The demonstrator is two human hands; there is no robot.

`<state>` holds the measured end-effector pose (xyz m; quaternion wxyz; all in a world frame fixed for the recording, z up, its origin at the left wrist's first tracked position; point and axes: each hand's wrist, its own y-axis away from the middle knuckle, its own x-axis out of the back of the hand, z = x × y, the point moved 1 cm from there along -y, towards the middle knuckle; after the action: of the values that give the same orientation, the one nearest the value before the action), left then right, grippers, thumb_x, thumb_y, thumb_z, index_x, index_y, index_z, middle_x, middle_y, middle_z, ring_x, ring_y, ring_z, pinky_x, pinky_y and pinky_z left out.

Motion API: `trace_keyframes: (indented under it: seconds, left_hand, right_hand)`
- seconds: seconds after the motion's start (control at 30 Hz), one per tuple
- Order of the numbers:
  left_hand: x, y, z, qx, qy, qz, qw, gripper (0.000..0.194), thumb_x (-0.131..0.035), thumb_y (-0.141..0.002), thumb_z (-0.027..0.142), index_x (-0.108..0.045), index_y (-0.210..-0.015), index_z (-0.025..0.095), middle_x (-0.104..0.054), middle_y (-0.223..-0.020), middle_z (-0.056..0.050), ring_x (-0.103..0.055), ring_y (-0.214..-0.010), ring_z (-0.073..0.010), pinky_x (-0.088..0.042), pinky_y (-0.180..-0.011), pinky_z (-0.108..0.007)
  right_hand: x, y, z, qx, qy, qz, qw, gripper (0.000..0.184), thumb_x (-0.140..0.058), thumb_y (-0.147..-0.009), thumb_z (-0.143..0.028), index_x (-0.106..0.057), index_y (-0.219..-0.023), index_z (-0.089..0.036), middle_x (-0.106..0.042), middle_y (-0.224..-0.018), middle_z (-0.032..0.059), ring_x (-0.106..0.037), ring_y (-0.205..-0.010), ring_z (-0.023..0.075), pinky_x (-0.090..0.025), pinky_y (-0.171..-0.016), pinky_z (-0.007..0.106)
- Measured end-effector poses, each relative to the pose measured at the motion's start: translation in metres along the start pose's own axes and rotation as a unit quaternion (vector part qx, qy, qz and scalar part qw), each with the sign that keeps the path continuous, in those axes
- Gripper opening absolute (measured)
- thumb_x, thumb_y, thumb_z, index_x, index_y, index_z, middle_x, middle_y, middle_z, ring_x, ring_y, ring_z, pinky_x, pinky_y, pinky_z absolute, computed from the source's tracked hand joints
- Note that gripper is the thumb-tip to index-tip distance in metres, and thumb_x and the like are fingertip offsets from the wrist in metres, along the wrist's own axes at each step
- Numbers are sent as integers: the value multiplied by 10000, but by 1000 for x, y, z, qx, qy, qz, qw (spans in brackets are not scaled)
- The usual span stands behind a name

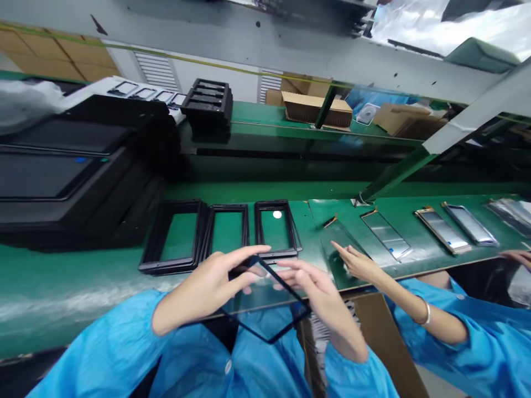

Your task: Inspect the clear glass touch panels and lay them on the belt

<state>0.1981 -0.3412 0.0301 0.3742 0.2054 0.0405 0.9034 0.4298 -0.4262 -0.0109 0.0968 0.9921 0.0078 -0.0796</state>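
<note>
A clear glass panel with a black border (258, 301) is tilted in front of my chest, near the table's front edge. My left hand (218, 282) grips its upper left corner, thumb over the near face and some fingers showing through the glass. At the opposite long edge, my right hand (313, 284) has its fingers bent against the border. Just beyond my hands lie stacks of black rectangular frames: a left stack (193, 260), a middle stack (228, 208) and a right stack (269, 205). A round white sticker (277, 214) shows inside the right one.
Black trays (136, 193) holding dark panels are piled at the left. A co-worker's hand (359, 264) points at a thin glass sheet (338, 237) on the right. Several screens (442, 228) lie farther right. A slanted post (398, 179) and a shelf (265, 113) stand behind.
</note>
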Motion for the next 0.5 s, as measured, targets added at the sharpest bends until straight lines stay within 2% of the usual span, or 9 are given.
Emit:
trace_keyframes:
  seconds: [0.03, 0.1, 0.2, 0.27, 0.4, 0.5]
  left_hand:
    - [0, 1, -5, 18, 57, 23, 998, 474, -642, -997, 445, -626, -1455, 326, -838, -1011, -44, -800, -768, -235, -598, -589, -253]
    - [-3, 5, -18, 39, 153, 77, 984, 425, -659, -992, 477, -609, -1361, 272, -825, -1116, -93, -801, -794, -231, -606, -572, -256]
    - [-12, 8, -32, 38, 219, 141, 965, 459, -706, -969, 505, -553, -1309, 237, -821, -1120, -130, -801, -778, -231, -615, -564, -265]
    - [-19, 9, -36, 35, 242, 168, 955, 488, -731, -953, 514, -535, -1294, 225, -824, -1103, -139, -800, -749, -230, -611, -545, -265]
    - [-26, 11, -34, 35, 261, 207, 942, 510, -758, -938, 504, -524, -1284, 211, -831, -1047, -131, -791, -708, -226, -607, -515, -263]
    - [-27, 13, -32, 37, 260, 213, 941, 500, -764, -937, 500, -529, -1273, 213, -829, -1032, -117, -790, -701, -227, -612, -506, -269]
  right_hand:
    - [11, 2, 3, -14, 15, 10, 1000, 488, -662, -987, -630, -794, -1198, -209, -852, -1064, 111, -835, -908, 265, -645, -888, 401]
    - [30, 6, 13, -26, 22, 62, 997, 506, -687, -955, -662, -827, -1037, -183, -855, -922, 121, -825, -785, 266, -646, -806, 384]
    - [43, 8, 28, -23, -26, 164, 986, 533, -752, -876, -698, -809, -882, -169, -811, -692, 102, -776, -613, 265, -638, -663, 369]
    - [41, 9, 33, -14, -47, 217, 975, 527, -776, -853, -696, -798, -815, -170, -799, -666, 96, -756, -577, 257, -627, -602, 348]
    - [29, 11, 27, 32, -12, 261, 965, 530, -732, -921, -644, -744, -656, -185, -776, -622, 75, -748, -574, 225, -613, -605, 299]
    - [21, 14, 18, 63, 7, 288, 955, 510, -721, -934, -630, -735, -678, -189, -770, -598, 62, -721, -496, 207, -581, -527, 274]
